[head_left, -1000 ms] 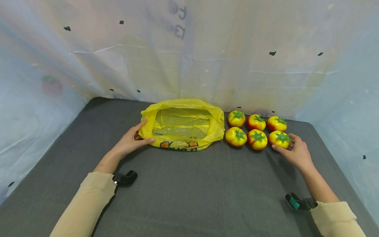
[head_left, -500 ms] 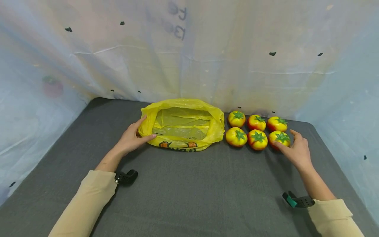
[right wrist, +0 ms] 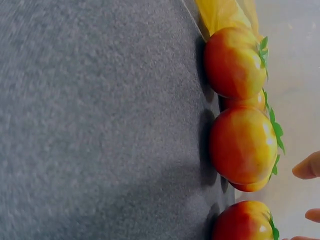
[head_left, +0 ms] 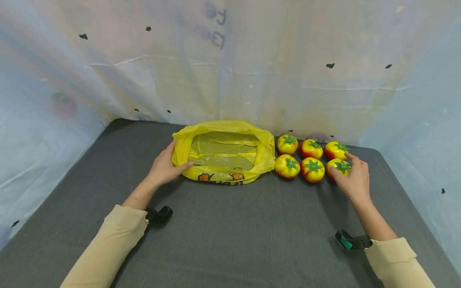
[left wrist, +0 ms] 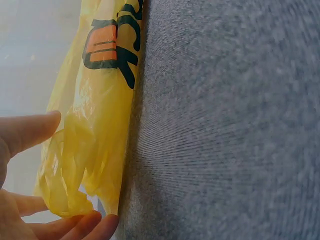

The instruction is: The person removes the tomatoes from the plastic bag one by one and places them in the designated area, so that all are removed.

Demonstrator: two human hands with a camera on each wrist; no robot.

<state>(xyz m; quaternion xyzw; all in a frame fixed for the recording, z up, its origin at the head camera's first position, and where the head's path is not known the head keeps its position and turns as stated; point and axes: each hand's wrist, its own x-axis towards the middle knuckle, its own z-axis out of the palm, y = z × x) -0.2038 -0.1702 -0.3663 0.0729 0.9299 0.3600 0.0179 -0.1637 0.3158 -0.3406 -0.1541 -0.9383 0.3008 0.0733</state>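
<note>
- Yellow plastic bag (head_left: 224,151) lies far centre, mouth open; the left hand (head_left: 163,168) pinches its left rim. Hold that edge up and wide.
- The right hand (head_left: 353,179) curls over the near-right tomato (head_left: 339,165); wrap it fully and lift straight, clear of its neighbours.

We note a yellow plastic bag (head_left: 224,152) lying on its side left of centre, mouth spread open toward us, orange-and-black print along its near edge. Just right of it sit six red-yellow tomatoes with green stems, two rows of three. The near-right tomato (head_left: 340,166) lies partly hidden under fingers.
</note>
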